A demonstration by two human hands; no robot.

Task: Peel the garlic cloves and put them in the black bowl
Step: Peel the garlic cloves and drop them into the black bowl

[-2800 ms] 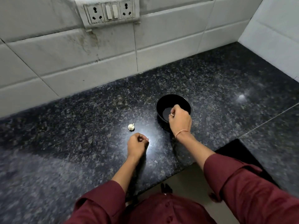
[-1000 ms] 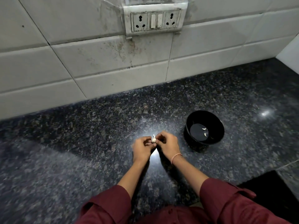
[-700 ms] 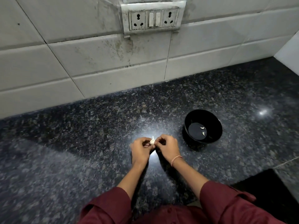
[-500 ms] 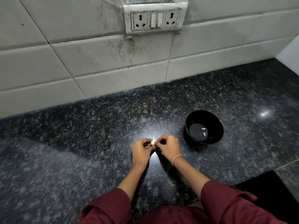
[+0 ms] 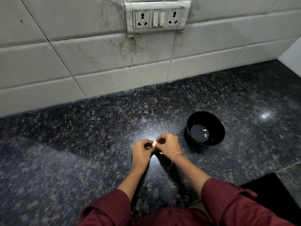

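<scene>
A small whitish piece of garlic is pinched between the fingertips of both hands, just above the dark granite counter. My left hand grips it from the left and my right hand from the right, fingers curled. The hands hide most of the garlic. The black bowl stands on the counter to the right of my right hand. Two peeled white cloves lie on its bottom.
A white tiled wall with a socket and switch plate rises behind the counter. The counter's front edge runs below my arms, with a dark gap at the lower right. A side wall closes the far right.
My right hand left the bowl and joined my left hand on the garlic that had lain on the counter. Over the last second both hands stay together, fingers working slightly.
</scene>
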